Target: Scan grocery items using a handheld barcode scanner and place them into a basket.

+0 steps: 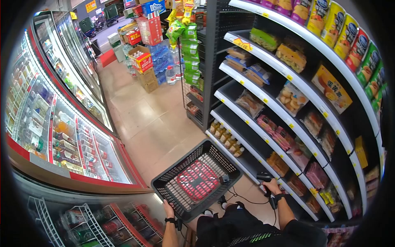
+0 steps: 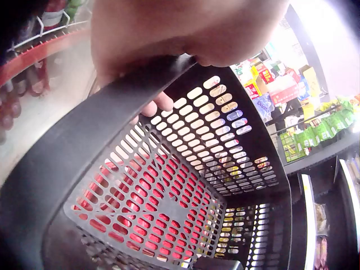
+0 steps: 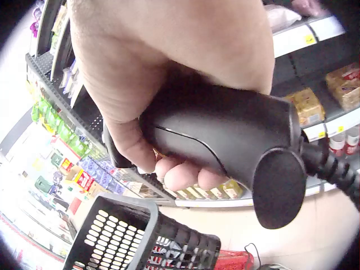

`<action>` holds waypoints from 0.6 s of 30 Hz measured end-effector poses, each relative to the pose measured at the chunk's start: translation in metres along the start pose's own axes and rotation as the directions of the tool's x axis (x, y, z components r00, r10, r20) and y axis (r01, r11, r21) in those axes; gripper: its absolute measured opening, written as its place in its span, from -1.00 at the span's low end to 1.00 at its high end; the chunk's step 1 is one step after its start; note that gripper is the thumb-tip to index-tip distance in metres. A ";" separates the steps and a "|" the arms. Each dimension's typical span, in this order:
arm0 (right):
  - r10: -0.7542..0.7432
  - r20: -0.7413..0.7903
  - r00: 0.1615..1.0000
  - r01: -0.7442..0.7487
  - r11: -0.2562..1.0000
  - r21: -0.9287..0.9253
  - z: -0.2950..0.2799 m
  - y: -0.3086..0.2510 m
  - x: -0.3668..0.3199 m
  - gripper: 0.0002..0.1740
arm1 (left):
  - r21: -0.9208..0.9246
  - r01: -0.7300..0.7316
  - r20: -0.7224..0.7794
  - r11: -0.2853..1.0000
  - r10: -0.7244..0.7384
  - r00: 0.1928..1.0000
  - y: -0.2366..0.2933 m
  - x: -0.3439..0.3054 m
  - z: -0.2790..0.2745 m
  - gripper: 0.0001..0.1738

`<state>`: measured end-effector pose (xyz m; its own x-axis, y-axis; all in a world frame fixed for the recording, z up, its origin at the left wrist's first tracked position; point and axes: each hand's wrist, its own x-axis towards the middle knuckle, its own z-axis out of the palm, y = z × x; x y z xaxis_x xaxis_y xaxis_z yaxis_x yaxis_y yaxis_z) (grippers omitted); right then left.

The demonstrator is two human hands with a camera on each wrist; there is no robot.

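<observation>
My left hand point(image 1: 168, 209) grips the rim of a black plastic shopping basket point(image 1: 164, 181), thumb side above and fingertips point(image 2: 163, 101) curled inside the wall. The basket is tilted in front of my body, with slotted sides and a grid floor. Something red point(image 1: 197, 181) shows through that floor; in the right wrist view a red plastic thing point(image 3: 235, 260) stands below the basket. My right hand point(image 1: 272, 187) holds a black corded barcode scanner point(image 3: 219, 129) by its handle, fingers wrapped around it. Its head points toward the shelves, and the cable point(image 3: 337, 169) leaves the handle's end.
Curved shelves point(image 1: 284, 74) of packaged snacks rise close on the right, with bottles point(image 1: 226, 138) on the lowest. Glass-fronted drink coolers point(image 1: 61, 136) line the left. The tiled aisle point(image 1: 152, 119) runs ahead to stacked boxes point(image 1: 144, 61) and water bottles. A loose cable point(image 1: 247, 199) hangs near my feet.
</observation>
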<state>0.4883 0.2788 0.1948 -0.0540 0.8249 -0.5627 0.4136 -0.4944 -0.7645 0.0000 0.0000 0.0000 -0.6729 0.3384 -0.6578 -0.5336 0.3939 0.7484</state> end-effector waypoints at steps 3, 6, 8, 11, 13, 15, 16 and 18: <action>0.049 -0.006 0.999 -0.049 0.998 0.032 0.002 0.049 -0.028 -0.92 | 0.024 -0.054 -0.010 0.998 0.054 0.998 0.004 -0.005 -0.039 -0.50; 0.085 0.014 0.996 -0.086 0.993 0.080 -0.036 0.071 -0.018 -0.91 | 0.016 -0.109 -0.105 0.994 0.110 0.988 -0.006 -0.005 -0.005 -0.52; 0.121 0.058 0.991 -0.125 0.989 0.074 -0.032 0.090 -0.009 -0.89 | 0.061 -0.138 -0.098 0.988 0.144 0.985 0.000 -0.002 -0.014 -0.43; 0.190 0.120 0.974 -0.193 0.981 0.014 -0.045 0.098 0.010 -0.86 | 0.325 -0.250 -0.178 0.912 0.318 0.931 -0.023 -0.020 -0.021 -0.28; 0.199 0.185 0.962 -0.201 0.980 -0.006 -0.051 0.096 0.021 -0.84 | 0.302 -0.117 -0.192 0.946 0.181 0.965 0.050 -0.090 0.022 -0.28; 0.179 0.226 0.958 -0.175 0.984 -0.038 -0.058 0.097 0.040 -0.82 | 0.644 -0.172 -0.311 0.746 0.461 0.831 0.027 -0.055 0.020 -0.30; 0.138 0.236 0.962 -0.122 0.989 -0.079 -0.056 0.096 0.050 -0.80 | 0.615 -0.319 -0.262 0.721 0.568 0.780 0.040 -0.053 0.023 -0.32; 0.096 0.266 0.959 -0.056 0.986 -0.155 -0.072 0.099 0.067 -0.75 | 0.429 -0.520 -0.176 0.738 0.633 0.754 0.064 -0.068 0.055 -0.37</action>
<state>0.5913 0.3048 0.1039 -0.2535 0.6711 -0.6967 0.5520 -0.4910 -0.6739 0.0396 0.0490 0.0884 -0.9351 0.3543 -0.0071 0.1760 0.4818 0.8584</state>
